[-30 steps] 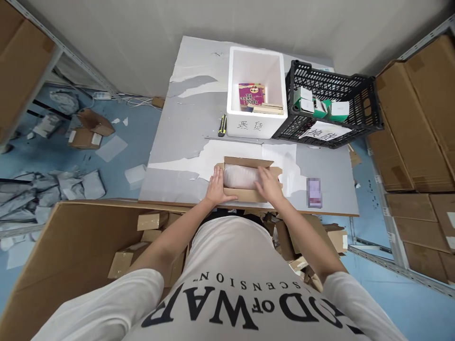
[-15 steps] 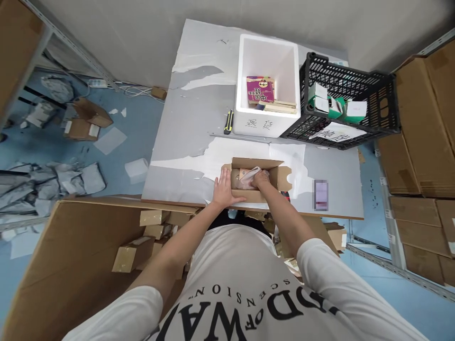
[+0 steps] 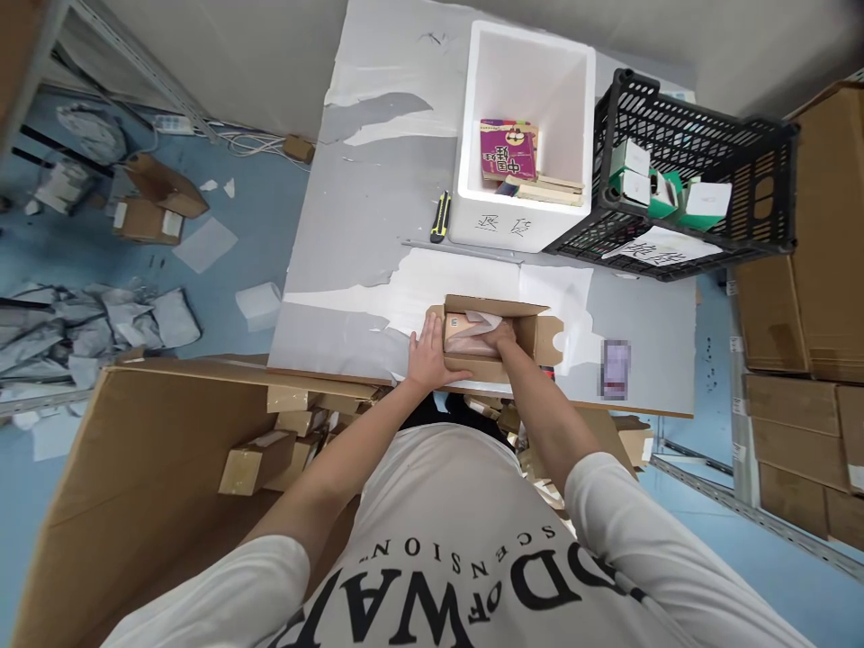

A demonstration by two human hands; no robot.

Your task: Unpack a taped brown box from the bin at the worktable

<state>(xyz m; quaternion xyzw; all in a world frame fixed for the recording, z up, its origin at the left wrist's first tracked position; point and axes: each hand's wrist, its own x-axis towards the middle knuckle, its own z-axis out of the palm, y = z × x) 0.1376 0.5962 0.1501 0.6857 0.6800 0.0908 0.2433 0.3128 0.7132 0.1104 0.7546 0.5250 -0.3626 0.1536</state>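
On the near edge of the table stands an open cardboard carton (image 3: 487, 369), its end flaps folded outward. My left hand (image 3: 427, 355) rests against the carton's left end, fingers stretched out and the thumb along the near wall. Down inside the carton, my right hand (image 3: 502, 336) is closed at the right end of a pale orange box (image 3: 467, 335) in loose, thin wrapping; its fingertips are hidden. The wrapped box lies in the left part of the carton, and a whitish fold of wrapping sticks up above it.
Behind the carton lie a yellow-black box cutter (image 3: 440, 217) and a white foam box (image 3: 519, 229) holding books. A black plastic crate (image 3: 715, 135) with green-white boxes stands right of it. A blurred phone-like object (image 3: 615, 369) lies at right. A large carton (image 3: 135, 468) of parcels stands lower left.
My right hand has pushed the wrapped box lower and flatter into the carton, with more of its orange face showing. My left hand keeps its place at the left end. The view has shifted slightly.
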